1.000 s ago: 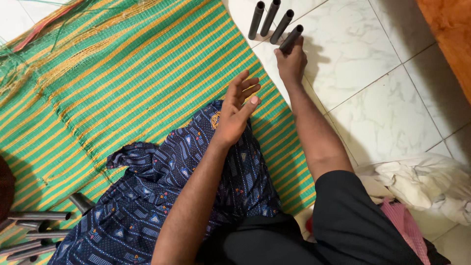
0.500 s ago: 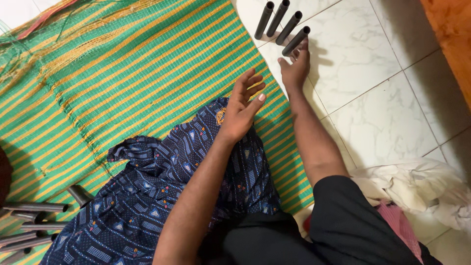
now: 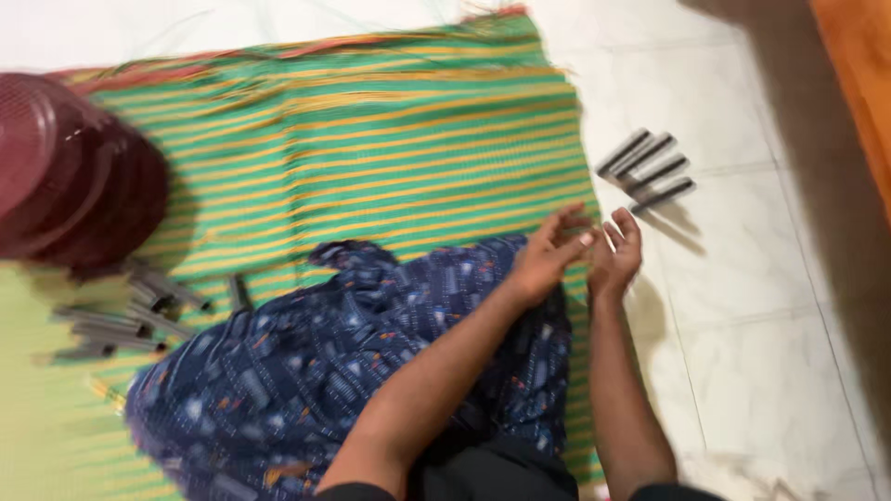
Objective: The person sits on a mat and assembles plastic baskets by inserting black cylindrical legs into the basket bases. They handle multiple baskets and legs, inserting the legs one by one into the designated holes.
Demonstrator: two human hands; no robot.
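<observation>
Seated on a green and yellow striped mat, we look down at both hands over our lap, the picture smeared by motion. Our left hand hovers above the edge of the dark blue patterned cloth that covers our legs, its fingers loosely spread and slightly curled, holding nothing. Our right hand sits just beside it, at the mat's right edge, its fingers also parted and lifted, empty; whether they brush the mat we cannot tell. The two hands are near touching at the fingertips.

Four dark grey tubes lie side by side on the white tiled floor, just beyond the right hand and apart from it. A second loose pile of grey tubes lies on the mat at the far left, well apart from both hands, beside a dark red plastic basket tipped on its side. An orange wooden edge crosses the upper right corner.
</observation>
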